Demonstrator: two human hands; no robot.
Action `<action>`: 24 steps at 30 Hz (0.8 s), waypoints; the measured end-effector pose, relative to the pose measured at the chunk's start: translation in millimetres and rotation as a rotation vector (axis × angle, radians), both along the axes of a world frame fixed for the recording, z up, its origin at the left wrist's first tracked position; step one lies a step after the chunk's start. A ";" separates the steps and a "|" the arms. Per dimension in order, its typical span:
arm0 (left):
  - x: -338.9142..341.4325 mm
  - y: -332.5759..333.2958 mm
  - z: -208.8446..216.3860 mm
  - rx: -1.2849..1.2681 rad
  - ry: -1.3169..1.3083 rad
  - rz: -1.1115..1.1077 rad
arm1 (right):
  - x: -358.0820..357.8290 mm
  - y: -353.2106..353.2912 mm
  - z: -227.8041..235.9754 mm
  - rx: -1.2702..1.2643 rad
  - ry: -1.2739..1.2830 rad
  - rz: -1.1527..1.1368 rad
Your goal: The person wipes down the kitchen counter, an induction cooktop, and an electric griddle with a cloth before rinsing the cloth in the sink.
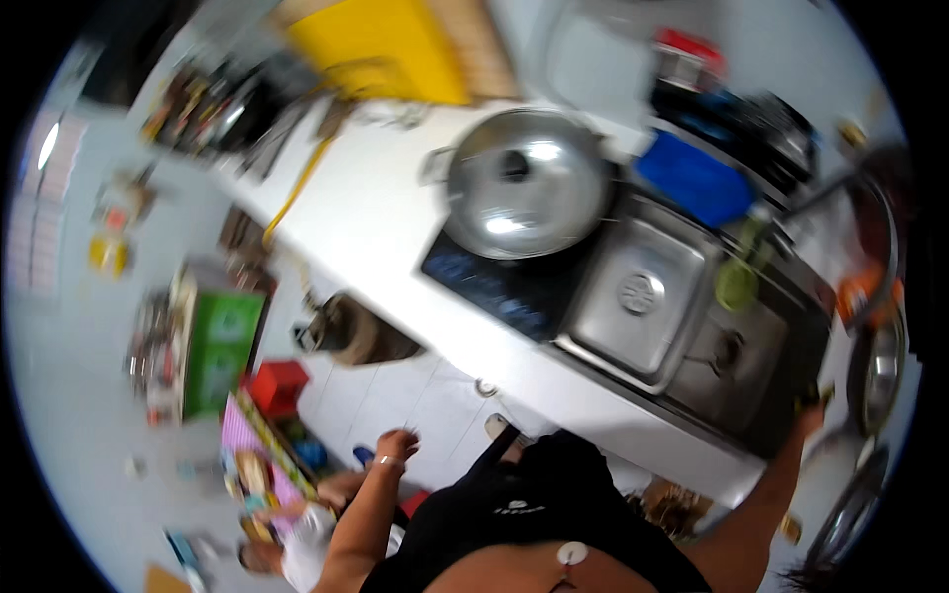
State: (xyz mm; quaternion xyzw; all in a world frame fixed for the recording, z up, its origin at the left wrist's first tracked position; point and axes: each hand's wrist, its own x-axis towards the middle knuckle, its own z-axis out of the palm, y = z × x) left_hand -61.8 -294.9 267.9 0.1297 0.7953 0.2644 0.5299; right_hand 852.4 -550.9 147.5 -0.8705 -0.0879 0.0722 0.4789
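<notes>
Likely a reach: sink (763, 361) just left of the right hand (811, 415), left hand (397, 445) well apart; cannot tell 2 grips' state; next calls for steadiness.

A kitchen, metal sink (763, 364) at the right end of the white surface (371, 227), lidded pot (529, 188) on a black cooktop (489, 287) beside it, yellow board (376, 44) by the back edge

A dark, yellowish object (813, 397) is near the sink (759, 383)

Pale wall (64, 385) — light tiled floor (445, 390)
</notes>
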 end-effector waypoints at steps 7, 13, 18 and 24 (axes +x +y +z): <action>-44.8 -39.4 -40.8 0.064 -0.204 0.063 | -90.1 -20.8 -15.6 -0.265 -0.091 0.172; -137.4 -122.3 -34.4 0.119 -0.218 0.319 | -434.2 196.1 129.0 -0.039 -0.510 0.670; -212.2 -166.9 -46.0 0.224 -0.342 0.512 | -580.2 274.5 90.5 -0.365 -0.707 1.288; -280.2 -220.1 -40.6 0.250 -0.362 0.754 | -650.9 336.3 28.8 -0.412 -1.012 1.211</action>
